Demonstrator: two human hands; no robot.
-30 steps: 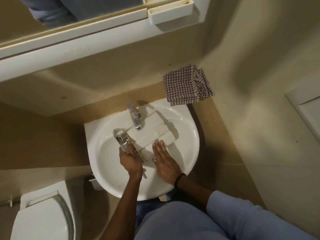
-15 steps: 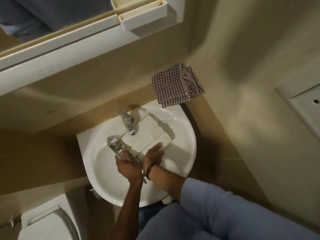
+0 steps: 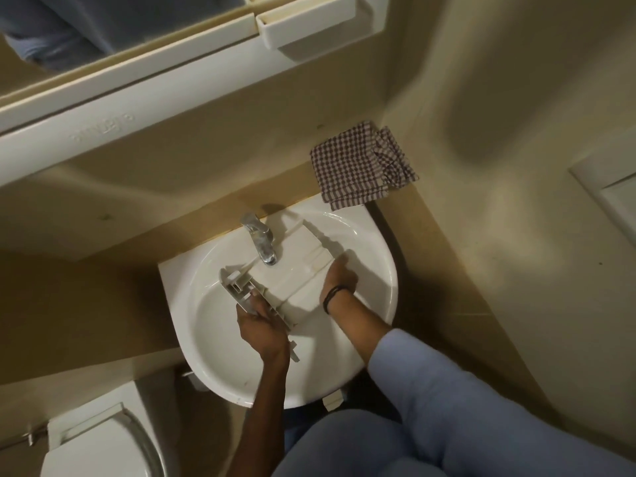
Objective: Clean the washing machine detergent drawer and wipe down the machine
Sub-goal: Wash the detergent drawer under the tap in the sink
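At the washbasin [image 3: 210, 356], head view, looking steeply down; contents as you had them.

Detergent drawer [image 3: 299, 270]: white plastic. It lay on a slant across the bowl, with its body under the spout of the tap [image 3: 261, 242] and its front panel toward the near left. Whether its underside touched the bowl could not be told.

Left hand [image 3: 258, 325]: at the panel end of the drawer. You had the fingers curled together round the panel's edge, gripping it.

Right hand [image 3: 339, 278]: on the drawer's right side, back of the hand upward. Your fingers were pressed together and bent over the far edge, their tips hidden behind it. A dark band [image 3: 335, 294] sat on that wrist, and a light blue sleeve [image 3: 447, 383] ended partway up the forearm.

Tap: chrome, single lever, at the back of the basin. Whether water ran could not be told.

Checked cloth [image 3: 358, 163]: brown and white, folded, on the ledge at the back right corner. One edge overlapped the basin's rim, and it lay apart from both your hands.

Toilet [image 3: 99, 438]: white, lid down, lower left, beside the basin.

Mirror [image 3: 51, 25] and white shelf [image 3: 306, 25]: at the top of the view, on the wall behind the tap.
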